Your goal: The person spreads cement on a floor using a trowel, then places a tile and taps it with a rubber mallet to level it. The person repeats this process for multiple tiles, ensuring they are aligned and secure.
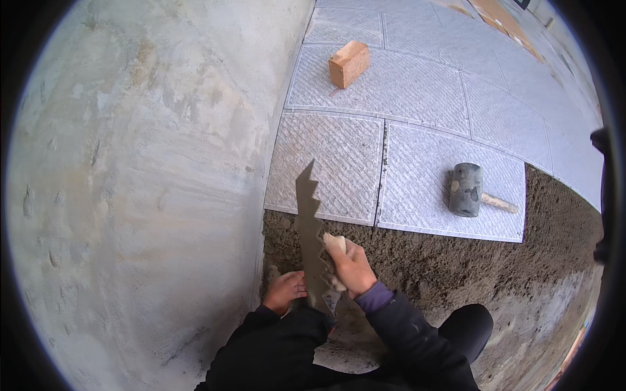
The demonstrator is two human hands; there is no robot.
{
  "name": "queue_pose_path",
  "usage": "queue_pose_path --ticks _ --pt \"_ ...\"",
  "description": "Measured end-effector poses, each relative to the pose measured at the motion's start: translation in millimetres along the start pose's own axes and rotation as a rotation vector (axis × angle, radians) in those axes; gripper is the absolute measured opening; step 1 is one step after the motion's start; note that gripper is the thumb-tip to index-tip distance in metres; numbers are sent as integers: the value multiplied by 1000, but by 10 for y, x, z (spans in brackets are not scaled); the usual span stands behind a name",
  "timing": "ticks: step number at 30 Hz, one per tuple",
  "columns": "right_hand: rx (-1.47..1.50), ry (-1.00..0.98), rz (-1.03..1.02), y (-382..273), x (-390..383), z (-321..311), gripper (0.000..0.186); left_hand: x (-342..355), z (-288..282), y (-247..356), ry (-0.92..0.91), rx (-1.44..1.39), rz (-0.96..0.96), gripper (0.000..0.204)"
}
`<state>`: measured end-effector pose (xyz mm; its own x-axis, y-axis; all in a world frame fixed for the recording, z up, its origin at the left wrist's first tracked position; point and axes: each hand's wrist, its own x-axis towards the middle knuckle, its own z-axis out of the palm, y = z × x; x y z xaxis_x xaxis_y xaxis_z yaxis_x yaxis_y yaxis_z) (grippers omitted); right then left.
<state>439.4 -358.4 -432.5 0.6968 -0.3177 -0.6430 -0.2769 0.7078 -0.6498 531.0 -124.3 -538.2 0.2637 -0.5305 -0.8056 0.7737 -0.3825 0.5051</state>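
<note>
Gripping the notched trowel in my right hand, fingers curled around its handle; left hand, fingers loosely bent, touches the mortar bed, where a slip could gouge it.

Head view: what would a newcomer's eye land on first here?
First, the notched trowel standing on edge at centre, gripped by its pale handle in the right hand, with the left hand low beside the blade on the dark mortar bed. Next, the black rubber mallet lying on a laid grey paving slab to the right. A brick sits on the slabs further back, and a rough plastered wall fills the left.
</note>
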Motion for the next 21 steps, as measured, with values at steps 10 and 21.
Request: queue_pose_path --ticks 10,21 --pt "37 63 104 156 873 945 36 -152 -363 -38 4 -71 -12 50" --pt "183 52 82 168 1181 1015 29 -168 -333 -35 9 -85 25 46"
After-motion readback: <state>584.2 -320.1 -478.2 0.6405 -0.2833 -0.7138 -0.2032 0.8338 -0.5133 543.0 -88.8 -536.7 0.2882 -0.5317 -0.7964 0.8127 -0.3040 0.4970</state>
